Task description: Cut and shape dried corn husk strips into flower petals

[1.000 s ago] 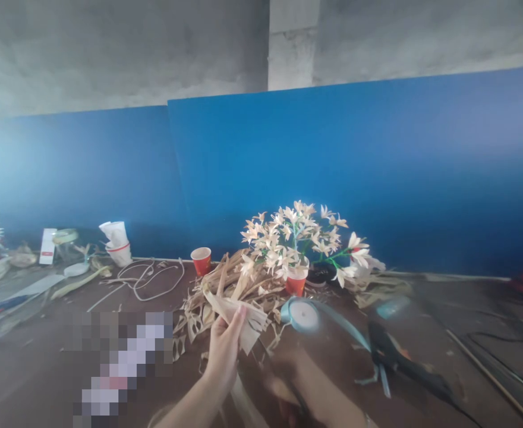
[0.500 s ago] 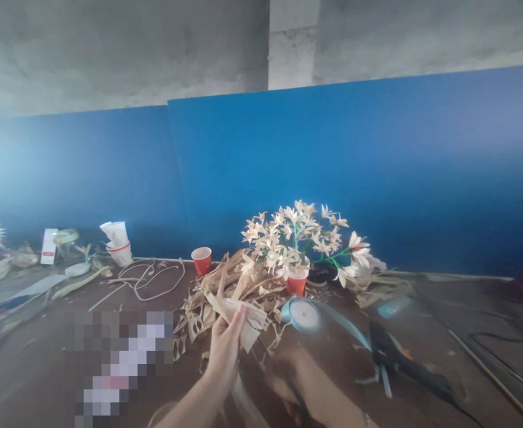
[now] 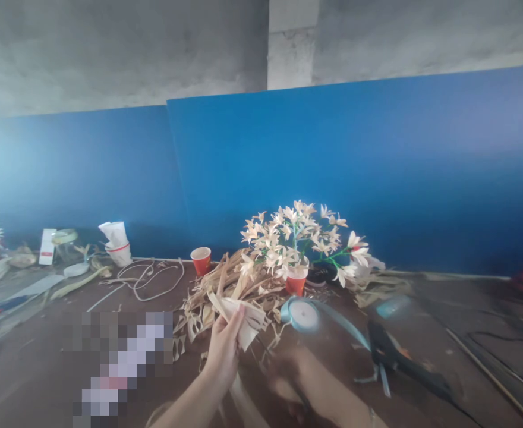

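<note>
My left hand (image 3: 226,340) is closed on a pale dried corn husk (image 3: 249,324), its thumb pressed on top; the husk's right end is split into strips. Just right and below, my right hand (image 3: 290,371) is smeared by motion, so its fingers are unclear. Something dark and thin shows near it, too blurred to name. Behind the hands lies a heap of dried husks (image 3: 219,279). A red paper cup (image 3: 296,282) in it bears a bunch of cream husk flowers (image 3: 295,235) on green stems. Right of the held husk lies a roll of light-blue ribbon (image 3: 303,315).
A black glue gun (image 3: 404,362) with a cord lies at right. A second red cup (image 3: 201,261), a white cable (image 3: 148,282) and a white cup with rolled paper (image 3: 119,249) stand or lie at left. A blue panel (image 3: 265,160) closes off the back.
My left hand keeps its hold on the husk, almost unmoved. My right hand, blurred in both frames, has shifted only slightly beside it.
</note>
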Available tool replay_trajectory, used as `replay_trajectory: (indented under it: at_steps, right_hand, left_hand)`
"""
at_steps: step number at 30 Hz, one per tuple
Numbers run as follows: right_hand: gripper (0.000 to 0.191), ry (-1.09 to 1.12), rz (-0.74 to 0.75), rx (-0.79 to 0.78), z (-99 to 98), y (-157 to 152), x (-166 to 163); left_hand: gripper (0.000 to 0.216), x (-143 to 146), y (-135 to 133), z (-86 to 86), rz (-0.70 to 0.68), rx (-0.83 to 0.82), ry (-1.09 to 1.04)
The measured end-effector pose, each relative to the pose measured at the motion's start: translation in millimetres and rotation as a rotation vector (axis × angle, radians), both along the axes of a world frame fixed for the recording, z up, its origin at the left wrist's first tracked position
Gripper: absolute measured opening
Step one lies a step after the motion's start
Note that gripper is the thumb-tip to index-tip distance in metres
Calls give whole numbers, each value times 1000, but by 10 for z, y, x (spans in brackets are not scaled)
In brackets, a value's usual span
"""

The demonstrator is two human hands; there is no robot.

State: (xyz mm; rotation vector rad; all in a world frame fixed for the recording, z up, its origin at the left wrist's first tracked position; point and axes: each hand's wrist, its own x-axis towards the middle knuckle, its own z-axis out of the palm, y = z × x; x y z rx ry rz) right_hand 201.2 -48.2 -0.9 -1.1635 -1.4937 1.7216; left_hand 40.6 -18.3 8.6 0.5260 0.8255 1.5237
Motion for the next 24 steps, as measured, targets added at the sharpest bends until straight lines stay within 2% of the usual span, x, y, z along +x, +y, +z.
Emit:
replay_trajectory:
  at_steps: [3,8,13,18,21,24]
  right_hand:
    - [26,88,-22,34,-10,33,42]
    - [31,245,-214,141,-31,161,-33]
    - [36,342,-382,220,-119,176,-213]
    - [37,303,-389,272,-22,78,-261]
    - [39,262,-394,240,75,65,-234]
    - [38,256,-419,207,78,93,-173]
  left_hand:
    - [36,-27,-5,43,-5,6,-52]
    - [31,9,-56,51,-91,3,-45]
    - [29,105,-103,-30,-200,7,62]
    - [31,134,-130,-82,-268,-7,129]
    - [33,109,-117,-43,-227,-13,153]
    - [37,7,-24,11,-120,-19,192]
